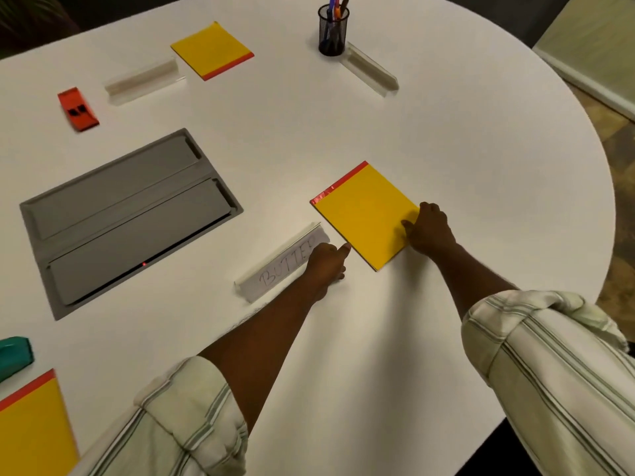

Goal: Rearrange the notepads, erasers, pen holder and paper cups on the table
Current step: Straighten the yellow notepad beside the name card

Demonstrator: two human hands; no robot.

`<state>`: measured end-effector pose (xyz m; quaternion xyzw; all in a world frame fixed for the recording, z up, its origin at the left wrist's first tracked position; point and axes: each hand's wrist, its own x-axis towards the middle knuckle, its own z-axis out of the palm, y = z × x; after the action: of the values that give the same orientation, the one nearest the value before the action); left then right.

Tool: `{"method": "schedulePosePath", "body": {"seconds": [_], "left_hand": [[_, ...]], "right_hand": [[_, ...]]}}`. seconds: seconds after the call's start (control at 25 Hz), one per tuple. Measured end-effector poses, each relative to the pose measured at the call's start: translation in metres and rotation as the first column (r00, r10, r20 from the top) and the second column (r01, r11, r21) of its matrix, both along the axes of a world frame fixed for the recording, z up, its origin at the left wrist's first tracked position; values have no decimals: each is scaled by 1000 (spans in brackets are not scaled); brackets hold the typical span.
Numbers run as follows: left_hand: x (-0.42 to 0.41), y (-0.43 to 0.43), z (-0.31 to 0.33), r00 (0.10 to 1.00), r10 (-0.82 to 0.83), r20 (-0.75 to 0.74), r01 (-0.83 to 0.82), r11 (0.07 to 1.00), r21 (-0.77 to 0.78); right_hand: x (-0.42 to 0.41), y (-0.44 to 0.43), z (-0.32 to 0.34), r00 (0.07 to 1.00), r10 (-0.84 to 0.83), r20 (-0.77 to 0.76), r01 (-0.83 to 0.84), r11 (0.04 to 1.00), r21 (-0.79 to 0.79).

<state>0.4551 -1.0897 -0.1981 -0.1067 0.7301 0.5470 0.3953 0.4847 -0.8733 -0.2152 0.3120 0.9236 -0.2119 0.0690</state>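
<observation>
two hands at yellow notepad [364,214], right hand [429,231] apparently pinching, left hand [326,261] unclear; red-bound end far-left, long axis diagonal

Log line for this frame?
notepad: flat on table | right hand: holds its near corner | left hand: fingertip at its edge

Large white table with a rounded edge [446,132] fills most of the view. Its top is matte, and the light on it is warm and soft, with faint shadows.

Set flush into the table at left is a grey rectangular hatch with two long flaps [130,214]. A small red indicator light [143,263] glows in its near slot.

Beyond the right edge lies a brown mottled floor [615,139] (carpet or tile, cannot tell).

At upper right is a pale green panel with a white border [598,46]. The top left corner is dark, with no detail visible.
</observation>
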Motion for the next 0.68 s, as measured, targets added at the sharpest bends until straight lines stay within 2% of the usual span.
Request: {"method": "schedulePosePath", "body": {"seconds": [0.24, 0.36, 0.48, 0.68], "left_hand": [[-9, 15, -9, 982, 96, 161, -113, 989, 98], [-7, 23, -14, 973, 129, 190, -156, 978, 138], [-4, 30, -18, 979, 125, 159, -144, 983, 114], [0, 31, -20, 966, 199, 164, -215, 972, 90]], "right_hand": [[-23, 11, -17, 997, -27, 71, 27, 1000, 6], [-26, 11, -25, 996, -56, 67, 50, 996, 78], [-27, 15, -30, 993, -99, 60, 92, 989, 113], [-26, 22, -33, 961, -266, 75, 267, 964, -3]]}}
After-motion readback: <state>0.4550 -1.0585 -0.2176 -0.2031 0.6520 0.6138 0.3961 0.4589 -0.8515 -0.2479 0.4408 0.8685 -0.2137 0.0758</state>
